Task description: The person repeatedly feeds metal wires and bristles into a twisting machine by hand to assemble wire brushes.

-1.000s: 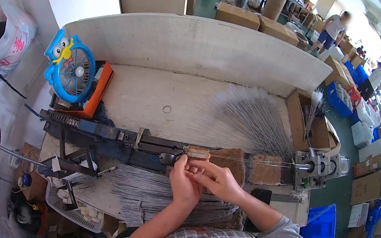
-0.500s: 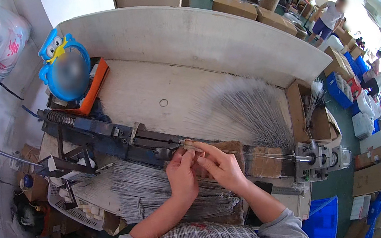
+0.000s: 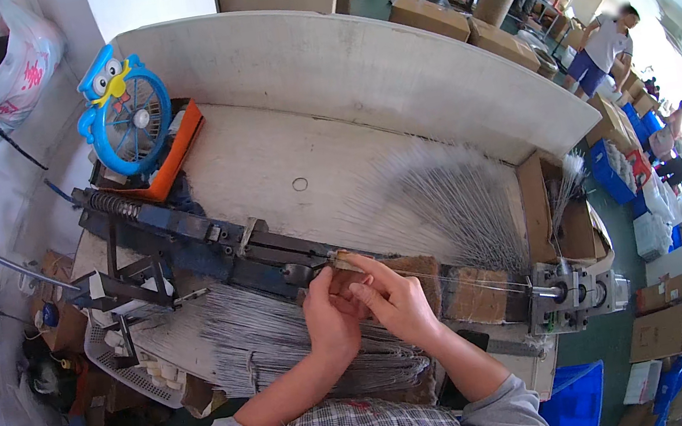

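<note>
Both hands, left hand point(image 3: 328, 317) and right hand point(image 3: 392, 298), pinch a thin wire point(image 3: 477, 281) at the dark jig point(image 3: 213, 247). Risk: wire slips sideways, kinks, or pricks a fingertip.

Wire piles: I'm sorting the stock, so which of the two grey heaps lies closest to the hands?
The flat bundle of grey wires under the forearms, nearest both hands. The other, a fanned spread of wires, lies farther back by the cardboard box.

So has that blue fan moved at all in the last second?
No. The blue fan stands in the same spot on the orange tray; only the camera shifted.
</note>
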A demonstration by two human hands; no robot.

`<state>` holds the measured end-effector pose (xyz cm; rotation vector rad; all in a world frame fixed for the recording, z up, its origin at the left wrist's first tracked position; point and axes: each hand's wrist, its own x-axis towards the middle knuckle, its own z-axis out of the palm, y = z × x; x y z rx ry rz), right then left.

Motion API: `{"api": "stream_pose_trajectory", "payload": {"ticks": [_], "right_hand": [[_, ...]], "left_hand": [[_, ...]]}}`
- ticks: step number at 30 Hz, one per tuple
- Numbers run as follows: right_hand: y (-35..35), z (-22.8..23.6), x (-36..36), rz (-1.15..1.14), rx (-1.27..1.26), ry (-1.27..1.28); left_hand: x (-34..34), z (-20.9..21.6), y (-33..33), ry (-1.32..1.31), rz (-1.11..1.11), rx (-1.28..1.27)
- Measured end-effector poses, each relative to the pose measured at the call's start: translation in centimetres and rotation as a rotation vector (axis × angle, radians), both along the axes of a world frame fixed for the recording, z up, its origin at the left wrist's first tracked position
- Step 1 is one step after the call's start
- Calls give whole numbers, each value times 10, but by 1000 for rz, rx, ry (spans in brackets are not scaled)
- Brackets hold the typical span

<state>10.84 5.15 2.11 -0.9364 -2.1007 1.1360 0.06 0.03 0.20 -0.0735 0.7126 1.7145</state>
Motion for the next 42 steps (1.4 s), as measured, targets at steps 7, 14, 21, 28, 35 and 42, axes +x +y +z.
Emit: {"api": "stream_pose_trajectory", "payload": {"ticks": [7,14,21,28,35,42], "right_hand": [[-9,13,12,44,-194,-32],[-6,16,11,-2,-263,-38],[9,44,28,-180,660,-343],[4,32,39,-131,610,-342],[-11,41,66,-65,538,-149],[-56,-21,92,4,298,-392]], "left_hand": [[0,-5,6,-15,75,34],[-1,2,3,22,-10,55],[-3,5,-3,54,0,22],[-3,14,-6,146,-102,-11],[-4,17,-18,339,-228,-114],[-100,-22,-80,618,26,-284]]}}
